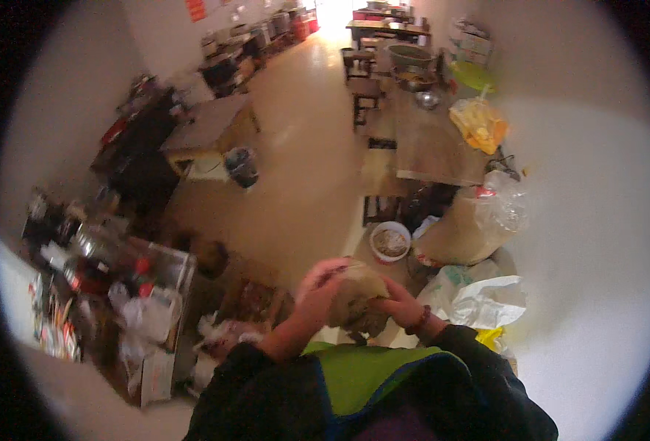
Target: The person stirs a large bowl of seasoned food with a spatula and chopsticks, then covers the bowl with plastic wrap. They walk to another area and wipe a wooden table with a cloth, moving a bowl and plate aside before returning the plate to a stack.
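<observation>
Pale object (360, 288) blurred, kind unclear, lower part murky. Left hand (321, 290) and right hand (400, 303) flank it, angled inward, each grip curled around a side.

A blurred, pale beige object (357, 287) is held between 2 hands (319, 287) (400, 303).

The smooth tan floor (295, 147) carries a round white bucket (391, 258) and, just beside it, a bulging tan sack (461, 231), while a long brown wooden table (439, 140) bears a shiny silver metal bowl (427, 100) and a cluttered, pale-edged stand (187, 279) holds a crumpled whitish plastic bag (148, 316).
</observation>
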Tool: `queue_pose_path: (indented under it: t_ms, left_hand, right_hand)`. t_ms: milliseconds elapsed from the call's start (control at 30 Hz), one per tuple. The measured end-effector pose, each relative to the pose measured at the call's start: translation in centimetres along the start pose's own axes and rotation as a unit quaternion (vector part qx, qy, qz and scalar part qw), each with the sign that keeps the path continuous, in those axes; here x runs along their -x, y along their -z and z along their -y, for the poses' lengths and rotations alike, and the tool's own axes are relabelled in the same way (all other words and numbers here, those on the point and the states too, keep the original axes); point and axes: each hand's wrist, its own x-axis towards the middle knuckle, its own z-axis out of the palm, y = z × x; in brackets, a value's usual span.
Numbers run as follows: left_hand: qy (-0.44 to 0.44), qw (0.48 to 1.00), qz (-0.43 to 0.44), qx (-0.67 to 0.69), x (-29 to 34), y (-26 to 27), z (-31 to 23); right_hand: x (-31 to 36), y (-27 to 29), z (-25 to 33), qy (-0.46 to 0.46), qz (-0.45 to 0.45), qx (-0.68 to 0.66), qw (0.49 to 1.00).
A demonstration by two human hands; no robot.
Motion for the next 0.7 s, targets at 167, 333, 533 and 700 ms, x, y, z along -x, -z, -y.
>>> queue_pose_path:
  t_ms: [167,333,533,700]
  left_hand:
    - [0.022,0.980,-0.197,0.016,-9.3,6.8,-1.0]
    - [0.111,0.982,-0.154,0.027,-18.0,14.7,-0.1]
    - [0.197,0.976,-0.081,0.030,-31.7,19.3,-0.8]
    - [0.250,0.968,-0.010,-0.029,-40.3,18.9,-0.1]
  right_hand:
    - [-8.2,6.6,1.9,0.039,-0.037,-0.090,0.994]
    - [-15.5,14.3,5.4,0.092,-0.119,-0.077,0.986]
    - [-18.0,25.3,11.9,0.260,-0.345,-0.149,0.890]
    - [-18.5,37.7,12.2,0.203,-0.583,-0.057,0.785]
